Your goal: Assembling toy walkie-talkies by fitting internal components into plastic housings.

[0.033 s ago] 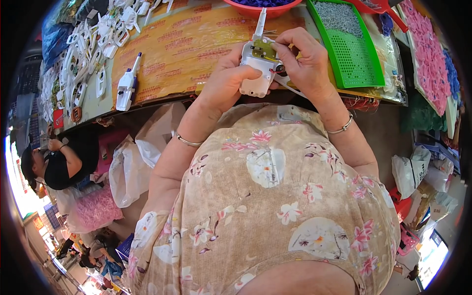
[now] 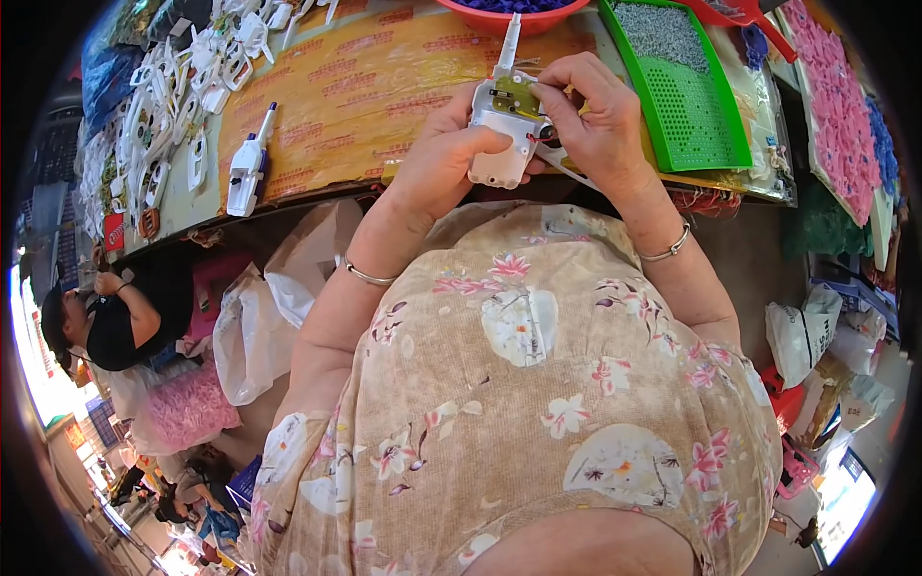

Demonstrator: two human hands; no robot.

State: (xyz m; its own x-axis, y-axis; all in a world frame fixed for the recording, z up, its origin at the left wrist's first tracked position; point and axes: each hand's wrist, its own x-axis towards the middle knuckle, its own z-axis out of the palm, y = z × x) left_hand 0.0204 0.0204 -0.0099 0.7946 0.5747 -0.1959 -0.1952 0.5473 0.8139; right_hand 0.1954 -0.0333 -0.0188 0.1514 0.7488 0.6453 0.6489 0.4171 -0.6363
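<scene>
A red bowl (image 2: 477, 13) heaped with purple pieces (image 2: 519, 4) sits at the far side of a worktable (image 2: 336, 106), its top cut off by the frame. To its right, a green tray (image 2: 693, 120) carries small grey pieces (image 2: 663, 36) in its far part; the near part shows a perforated floor. A red scoop (image 2: 780, 40), also cropped, lies beyond.

Over the table's near edge, between 2 bare hands, is a white housing (image 2: 497, 171), tilted slightly, with a slim prong (image 2: 509, 48) pointing away and a yellow-green circuit board (image 2: 519, 96) set in its upper half. A short red wire (image 2: 531, 138) shows at its right side.

The left hand (image 2: 442, 154) has its fingers wrapped around the housing, thumb pressed flat across the face. The right hand (image 2: 603, 120) brings thumb and forefinger nearly together at the board's right edge; from here I cannot tell what, if anything, they pinch. A dark round part (image 2: 547, 132) beneath is half hidden by that hand.
</scene>
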